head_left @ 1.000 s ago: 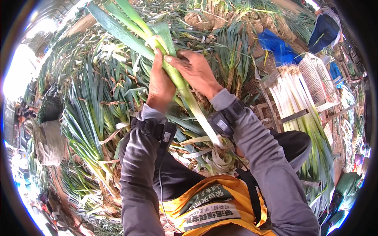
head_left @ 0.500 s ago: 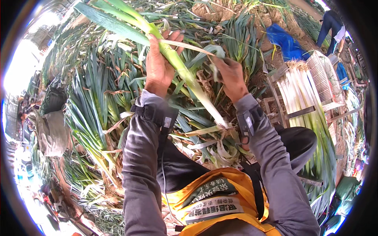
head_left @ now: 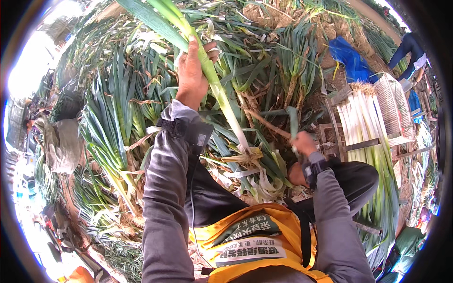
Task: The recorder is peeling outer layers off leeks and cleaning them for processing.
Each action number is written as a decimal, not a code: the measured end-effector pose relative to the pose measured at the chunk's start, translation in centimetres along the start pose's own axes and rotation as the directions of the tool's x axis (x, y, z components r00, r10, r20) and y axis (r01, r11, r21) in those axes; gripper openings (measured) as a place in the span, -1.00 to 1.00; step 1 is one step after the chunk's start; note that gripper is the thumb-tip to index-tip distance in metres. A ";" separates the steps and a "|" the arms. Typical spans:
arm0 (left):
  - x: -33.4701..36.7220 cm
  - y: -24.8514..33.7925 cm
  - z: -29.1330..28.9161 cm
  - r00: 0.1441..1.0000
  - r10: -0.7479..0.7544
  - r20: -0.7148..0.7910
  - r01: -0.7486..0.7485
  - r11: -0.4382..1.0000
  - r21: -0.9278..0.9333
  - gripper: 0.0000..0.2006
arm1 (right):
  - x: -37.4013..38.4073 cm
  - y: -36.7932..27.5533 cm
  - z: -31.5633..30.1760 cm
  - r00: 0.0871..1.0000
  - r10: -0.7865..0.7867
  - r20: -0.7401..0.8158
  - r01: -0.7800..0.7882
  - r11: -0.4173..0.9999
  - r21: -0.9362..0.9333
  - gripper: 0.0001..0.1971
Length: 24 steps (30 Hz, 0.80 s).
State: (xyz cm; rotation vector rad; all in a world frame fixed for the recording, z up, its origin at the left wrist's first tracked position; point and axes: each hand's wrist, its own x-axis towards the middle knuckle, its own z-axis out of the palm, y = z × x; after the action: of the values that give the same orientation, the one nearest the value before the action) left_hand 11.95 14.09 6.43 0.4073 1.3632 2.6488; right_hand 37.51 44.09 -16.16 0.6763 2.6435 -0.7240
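My left hand point(head_left: 191, 78) is closed round a long leek point(head_left: 221, 96). Its green leaves rise to the upper left, and its white root end slants down to the middle, over peeled scraps point(head_left: 270, 181). My right hand point(head_left: 304, 143), slightly blurred, is a forearm's length to the right of the stalk, low by my bent knee. Out of its closed fingers come leek leaves point(head_left: 293, 121), a grey-green one standing up and a dry brown strip reaching left. These leaves look apart from the stalk.
Heaped leeks point(head_left: 113, 108) surround me on the left and ahead. At right, trimmed leeks point(head_left: 361, 118) lie in a wooden frame beside a white basket point(head_left: 393, 106). Beyond are blue plastic sheeting point(head_left: 349, 59) and another person's legs point(head_left: 406, 52). A yellow apron point(head_left: 245, 236) covers my lap.
My right hand has pulled away from the leek, down and to the right, taking the leaves with it. The leek in my left hand has tipped slightly more upright.
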 end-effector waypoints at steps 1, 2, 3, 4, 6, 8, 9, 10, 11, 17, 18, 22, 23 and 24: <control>0.1 0.3 -1.1 0.999 -0.036 -0.021 0.036 0.999 0.023 -0.50 | -0.7 -3.0 0.5 0.970 -0.115 0.214 0.143 0.982 -0.122 -0.55; 0.1 0.9 -2.3 0.997 -0.067 -0.048 0.070 0.996 0.049 -0.54 | -2.1 -6.7 -0.2 0.881 -0.201 0.428 0.313 0.926 -0.210 -0.57; -0.2 1.0 -2.3 0.992 -0.097 -0.078 0.100 0.994 0.042 -0.63 | -2.7 -8.5 -1.6 0.869 -0.236 0.436 0.348 0.916 -0.198 -0.57; -0.4 0.6 -1.8 0.985 -0.156 -0.076 0.157 0.988 -0.002 -0.69 | -3.0 -10.6 -2.7 0.875 -0.467 0.124 0.470 0.883 0.011 -0.64; -1.1 -1.8 -1.4 0.978 0.104 0.182 -0.107 0.994 0.005 -0.65 | -1.9 -14.3 -3.8 0.800 -0.471 -0.372 0.596 0.696 0.402 -0.76; -1.7 -1.7 0.2 0.947 -0.238 0.217 0.128 0.897 0.423 -0.58 | -0.8 -17.1 -7.4 0.800 -0.463 -0.381 0.554 0.327 0.766 -0.68; -1.9 -3.5 -0.2 0.988 -0.099 0.118 0.091 0.993 0.069 -0.56 | -0.5 -20.7 -7.8 0.730 -0.517 -0.447 0.546 0.047 0.836 -0.66; -1.4 -4.1 -2.6 0.952 0.158 0.261 -0.246 0.903 0.351 -0.51 | -1.0 -24.8 -8.6 0.687 -0.571 -0.449 0.542 -0.007 0.840 -0.66; -2.3 -2.7 2.2 0.924 -0.382 0.016 0.380 0.921 0.086 -0.49 | -0.8 -24.4 -10.1 0.702 -0.537 -0.468 0.637 0.179 0.750 -0.65; -2.6 -1.1 3.4 0.973 -0.206 0.107 0.217 0.970 -0.107 -0.66 | -2.0 -27.5 -11.3 0.627 -0.477 -0.616 0.779 0.398 0.484 -0.83; -2.6 -1.1 3.4 0.981 -0.170 0.090 0.178 0.980 -0.093 -0.70 | -2.2 -27.7 -11.4 0.621 -0.469 -0.628 0.783 0.396 0.479 -0.83; -3.3 -1.5 3.3 0.967 -0.201 0.158 0.230 0.953 -0.196 -0.72 | -3.7 -27.2 -13.0 0.686 -0.500 -0.529 0.728 0.474 0.496 -0.84; -3.5 -1.8 3.4 0.975 -0.185 0.126 0.208 0.957 -0.203 -0.69 | -4.5 -27.3 -13.1 0.650 -0.575 -0.497 0.760 0.472 0.448 -0.83; -3.3 -2.0 3.2 0.973 -0.190 0.129 0.215 0.954 -0.209 -0.69 | -5.1 -27.3 -13.1 0.615 -0.644 -0.455 0.787 0.468 0.402 -0.83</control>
State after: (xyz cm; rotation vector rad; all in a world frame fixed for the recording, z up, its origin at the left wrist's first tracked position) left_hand 16.07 16.96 6.03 0.3554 1.0041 2.5317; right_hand 25.41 28.63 7.42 -0.3907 2.8918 -1.8429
